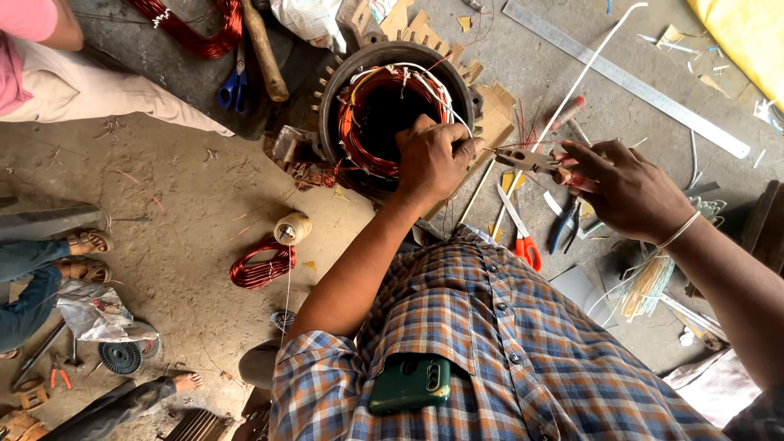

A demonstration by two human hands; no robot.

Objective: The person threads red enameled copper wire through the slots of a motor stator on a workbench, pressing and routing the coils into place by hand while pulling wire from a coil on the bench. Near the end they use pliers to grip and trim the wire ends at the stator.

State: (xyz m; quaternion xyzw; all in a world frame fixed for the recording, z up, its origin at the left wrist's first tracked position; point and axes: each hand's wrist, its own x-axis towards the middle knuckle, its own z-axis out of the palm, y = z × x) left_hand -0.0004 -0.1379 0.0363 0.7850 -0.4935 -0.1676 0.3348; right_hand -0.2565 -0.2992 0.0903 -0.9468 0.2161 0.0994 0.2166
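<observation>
1. On the concrete floor (196, 204), ahead of the checked shirt (506, 351): motor housing (392, 106) standing with its round opening facing up, copper winding (359, 131) lining the inside wall.
2. Left hand (433, 159) resting on the near right rim of the housing, fingers curled and pinching thin wire ends (490, 149) at the edge of the winding.
3. Right hand (625, 188) closing around the red handles of pliers (531, 159), well to the right of the housing.
4. Pliers lying almost level, long axis running right to left, tip pointing at the left thumb and almost touching the pinched wire ends.
5. Left hand being the nearer to the winding; right hand reaching it only through the tool.
6. White cord (588, 65) running up and right from the gap between the hands.
7. Lying close by: red-handled scissors (523, 233) just below the pliers, steel ruler (629, 82) beyond the right hand, spare red wire coil (261, 265) and tape roll (292, 229) to the left.
8. Green phone (408, 382) sitting in the shirt pocket.
</observation>
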